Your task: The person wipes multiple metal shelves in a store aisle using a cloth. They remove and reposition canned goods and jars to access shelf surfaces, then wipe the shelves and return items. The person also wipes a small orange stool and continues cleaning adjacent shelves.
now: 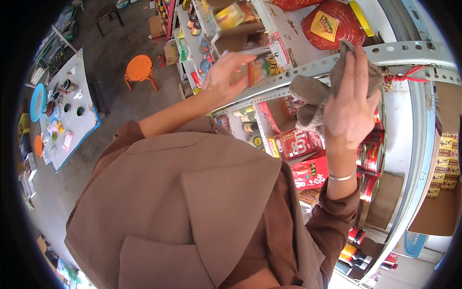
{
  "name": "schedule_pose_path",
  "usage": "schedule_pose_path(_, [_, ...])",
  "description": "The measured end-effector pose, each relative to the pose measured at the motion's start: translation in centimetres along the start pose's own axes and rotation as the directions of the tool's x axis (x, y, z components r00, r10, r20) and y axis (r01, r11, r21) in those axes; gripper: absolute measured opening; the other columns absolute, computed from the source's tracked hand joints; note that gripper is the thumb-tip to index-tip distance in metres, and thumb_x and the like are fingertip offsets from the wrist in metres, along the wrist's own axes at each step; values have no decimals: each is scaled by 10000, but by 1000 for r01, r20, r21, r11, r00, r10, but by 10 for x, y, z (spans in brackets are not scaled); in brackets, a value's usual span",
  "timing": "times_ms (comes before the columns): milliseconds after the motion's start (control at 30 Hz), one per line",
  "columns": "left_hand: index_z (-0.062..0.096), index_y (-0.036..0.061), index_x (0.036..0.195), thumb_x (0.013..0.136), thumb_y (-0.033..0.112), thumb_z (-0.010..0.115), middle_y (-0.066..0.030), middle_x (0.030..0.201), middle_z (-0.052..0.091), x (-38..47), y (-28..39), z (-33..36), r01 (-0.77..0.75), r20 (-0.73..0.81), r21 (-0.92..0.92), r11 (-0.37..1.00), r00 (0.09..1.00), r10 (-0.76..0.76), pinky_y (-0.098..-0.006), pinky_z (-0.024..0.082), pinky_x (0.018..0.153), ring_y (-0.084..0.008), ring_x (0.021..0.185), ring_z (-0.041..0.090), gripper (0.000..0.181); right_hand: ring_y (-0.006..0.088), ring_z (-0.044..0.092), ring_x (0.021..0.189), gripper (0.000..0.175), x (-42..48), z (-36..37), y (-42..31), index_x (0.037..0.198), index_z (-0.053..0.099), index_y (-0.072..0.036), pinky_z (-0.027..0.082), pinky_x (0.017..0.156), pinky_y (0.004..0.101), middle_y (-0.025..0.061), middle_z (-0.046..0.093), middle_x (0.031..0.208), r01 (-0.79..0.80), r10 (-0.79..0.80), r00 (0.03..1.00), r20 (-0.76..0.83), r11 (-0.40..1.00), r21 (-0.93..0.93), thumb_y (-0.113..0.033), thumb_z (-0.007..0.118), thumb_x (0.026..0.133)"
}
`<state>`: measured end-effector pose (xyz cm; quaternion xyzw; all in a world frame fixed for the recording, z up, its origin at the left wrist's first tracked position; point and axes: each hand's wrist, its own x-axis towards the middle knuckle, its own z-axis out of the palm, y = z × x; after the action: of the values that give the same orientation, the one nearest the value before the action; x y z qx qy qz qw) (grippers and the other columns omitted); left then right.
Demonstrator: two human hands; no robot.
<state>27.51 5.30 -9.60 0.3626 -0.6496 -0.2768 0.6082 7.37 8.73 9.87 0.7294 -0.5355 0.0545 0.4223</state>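
Note:
My right hand point(348, 112) holds a bunched grey-brown cloth point(310, 90) against the perforated metal shelf rail point(391, 50). Part of the cloth lies over the rail; the rest hangs below it. Just behind the rail, a large clear jar of red sauce with a yellow lid point(334, 27) lies on the shelf. Fingers parted and nothing in them, my left hand point(227, 77) is beside the shelf's front edge, close to a carton of food packets point(265, 68). Whether it touches the edge I cannot tell.
Lower shelves hold red tomato cans point(371, 157), red packaged goods point(310, 173) and bottles point(355, 254). A red tie point(408, 75) is knotted on the rail. An orange stool point(139, 68) and a cluttered white table point(77, 90) stand to the left.

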Motion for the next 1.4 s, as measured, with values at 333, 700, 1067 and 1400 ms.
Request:
schedule_pose_path(333, [648,61,1261,881,-30,599,-105,1115,645,27,14,-8,100,11,41,994,995,-100,-296,535,845,-170,994,642,394,337,587,909,619,-86,64,-76,1432,512,-141,590,672,413,122,523,1372,17,-150,959,242,880,475,-89,612,823])
schedule_pose_path(700, [458,0,1456,943,51,612,-100,1182,656,-47,-47,49,466,441,-71,882,807,-392,-311,525,927,-170,1056,635,538,261,571,973,435,-109,132,-129,1250,622,-107,563,692,333,-6,544,1331,-65,37,995,88,937,343,-172,586,822])
schedule_pose_path(1067, [290,-22,1547,728,162,835,-164,1488,476,-42,8,0,197,330,-310,930,940,-89,-380,389,1130,-262,1387,461,1001,379,454,1341,688,-74,78,-110,1436,426,-58,462,1059,438,144,396,1490,-353,-14,933,359,156,923,-218,734,842])
schedule_pose_path(1400, [492,40,1464,725,44,760,-148,1412,587,131,60,-58,-162,298,0,987,942,155,-363,403,1122,-234,1314,547,787,316,558,1288,715,-49,0,-70,1491,418,-86,532,986,409,173,362,1568,-64,149,988,28,242,968,-94,735,850])
